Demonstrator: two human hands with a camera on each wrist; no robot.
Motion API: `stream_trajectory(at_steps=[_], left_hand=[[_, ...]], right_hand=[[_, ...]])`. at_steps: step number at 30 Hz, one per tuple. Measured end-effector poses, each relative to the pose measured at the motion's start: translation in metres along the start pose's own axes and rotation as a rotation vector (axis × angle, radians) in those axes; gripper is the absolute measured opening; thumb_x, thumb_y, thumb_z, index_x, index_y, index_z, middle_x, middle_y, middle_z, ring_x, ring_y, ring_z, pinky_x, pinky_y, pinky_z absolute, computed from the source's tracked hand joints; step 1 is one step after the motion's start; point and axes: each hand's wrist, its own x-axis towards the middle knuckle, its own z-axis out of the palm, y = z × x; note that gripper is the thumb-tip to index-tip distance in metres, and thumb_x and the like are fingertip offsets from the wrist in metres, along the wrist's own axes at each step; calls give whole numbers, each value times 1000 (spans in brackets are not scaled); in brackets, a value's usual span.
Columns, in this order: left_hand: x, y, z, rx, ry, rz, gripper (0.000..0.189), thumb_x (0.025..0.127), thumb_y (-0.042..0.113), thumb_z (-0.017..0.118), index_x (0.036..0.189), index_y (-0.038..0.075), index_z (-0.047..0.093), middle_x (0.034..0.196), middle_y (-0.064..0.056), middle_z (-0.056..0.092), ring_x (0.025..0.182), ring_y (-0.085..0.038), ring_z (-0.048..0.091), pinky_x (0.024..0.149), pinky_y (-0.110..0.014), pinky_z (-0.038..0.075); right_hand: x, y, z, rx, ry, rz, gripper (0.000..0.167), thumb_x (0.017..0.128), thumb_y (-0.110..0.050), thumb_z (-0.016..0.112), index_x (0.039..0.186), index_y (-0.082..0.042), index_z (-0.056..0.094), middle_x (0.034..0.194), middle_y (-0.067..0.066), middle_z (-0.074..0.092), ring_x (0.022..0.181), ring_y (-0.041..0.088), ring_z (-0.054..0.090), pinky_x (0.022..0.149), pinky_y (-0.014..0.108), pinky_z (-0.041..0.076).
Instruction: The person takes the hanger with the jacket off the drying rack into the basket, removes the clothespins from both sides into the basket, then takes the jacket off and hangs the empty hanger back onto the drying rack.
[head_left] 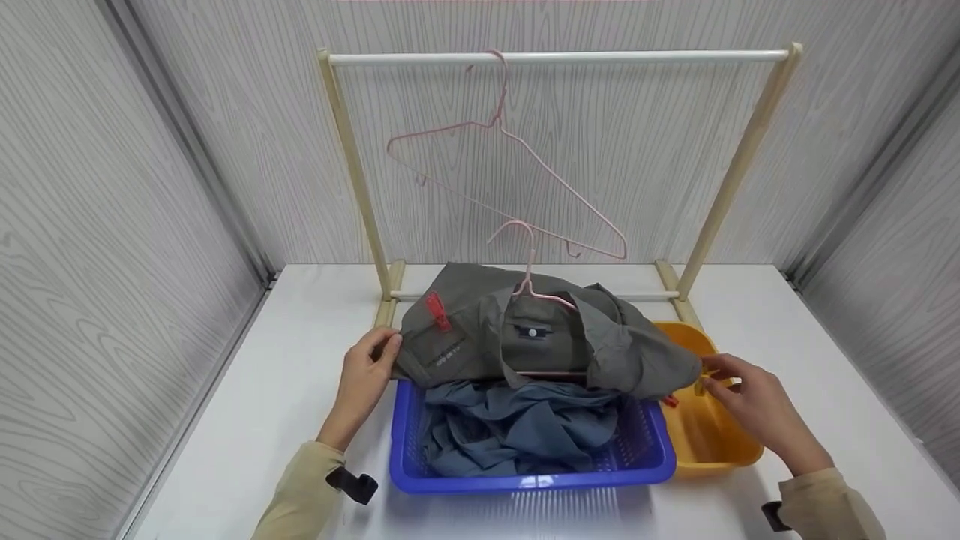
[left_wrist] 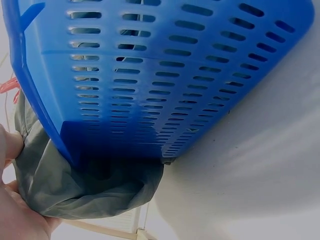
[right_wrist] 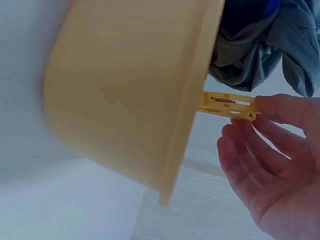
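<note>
A dark grey-green shirt (head_left: 465, 289) lies across the back of the blue basket (head_left: 532, 482), with a pink hanger (head_left: 529, 270) inside its collar. A red clothespin (head_left: 438, 311) is on its left part. My left hand (head_left: 365, 379) pinches the shirt's left edge between thumb and fingers; in the left wrist view the cloth (left_wrist: 75, 187) hangs beside the basket wall. Between thumb and fingers, my right hand (head_left: 757, 405) pinches a yellow clothespin (right_wrist: 227, 106) by its end, over the orange basin (head_left: 705, 469) and close to the shirt's right end.
Blue-grey clothing (head_left: 517, 427) fills the blue basket. Behind stands a wooden rack (head_left: 739, 172) with a white rail (head_left: 637, 57), from which another pink hanger (head_left: 566, 187) hangs bare. Another red clothespin (head_left: 670, 400) shows near the shirt's right end. Patterned walls enclose the white table (head_left: 300, 330).
</note>
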Motion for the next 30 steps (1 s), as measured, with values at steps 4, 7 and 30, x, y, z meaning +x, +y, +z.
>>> stream_trajectory(at_steps=[4, 7, 30], left_hand=[[0, 1, -2, -11, -9, -12, 18, 100, 24, 60, 99, 10, 70, 87, -1, 61, 76, -17, 52, 69, -29, 41], [0, 1, -4, -18, -10, -15, 18, 100, 25, 60, 99, 11, 70, 85, -1, 60, 75, -18, 51, 68, -29, 40], [-3, -3, -5, -2, -49, 4, 19, 103, 22, 54, 108, 11, 69, 88, 0, 61, 75, -17, 51, 68, -30, 41]], right_hand=[[1, -1, -3, 5, -7, 25, 38, 98, -13, 64, 133, -3, 55, 125, 19, 60, 106, 34, 59, 85, 44, 53], [2, -5, -7, -10, 45, -17, 41, 98, -15, 64, 135, -2, 53, 129, 21, 56, 106, 38, 58, 84, 48, 53], [71, -213, 0, -71, 175, -687, 35, 93, -8, 69, 127, -11, 64, 127, 1, 61, 115, 17, 55, 91, 36, 48]])
